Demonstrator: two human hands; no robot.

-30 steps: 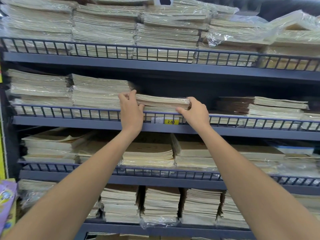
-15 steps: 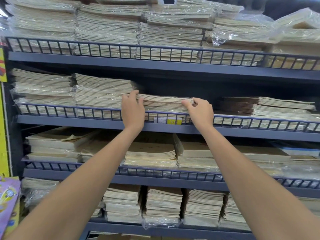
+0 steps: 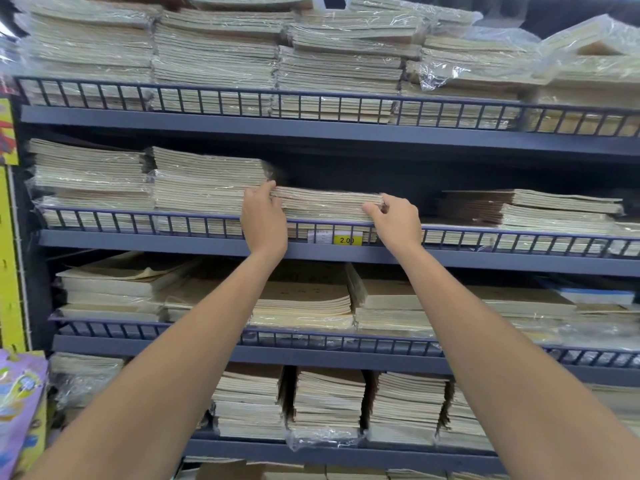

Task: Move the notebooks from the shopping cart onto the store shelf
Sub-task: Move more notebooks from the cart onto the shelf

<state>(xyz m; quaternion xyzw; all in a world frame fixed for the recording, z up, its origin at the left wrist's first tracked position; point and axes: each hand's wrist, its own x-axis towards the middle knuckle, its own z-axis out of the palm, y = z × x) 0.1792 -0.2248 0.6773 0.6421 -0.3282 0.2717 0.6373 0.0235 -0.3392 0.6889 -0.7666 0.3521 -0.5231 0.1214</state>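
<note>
Left hand grips the left end of one low notebook stack, fingers curled over its top; right hand pinches the right end. The stack lies on the second shelf of four visible, above one yellow price tag.

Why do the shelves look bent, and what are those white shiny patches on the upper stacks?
Head view: the wide-angle lens bows the shelf rails near the edges; head view: the white patches are light glaring off plastic wrap; head view: the gap above the notebook stack, held by the left hand and right hand, lies in deep shadow.
</note>
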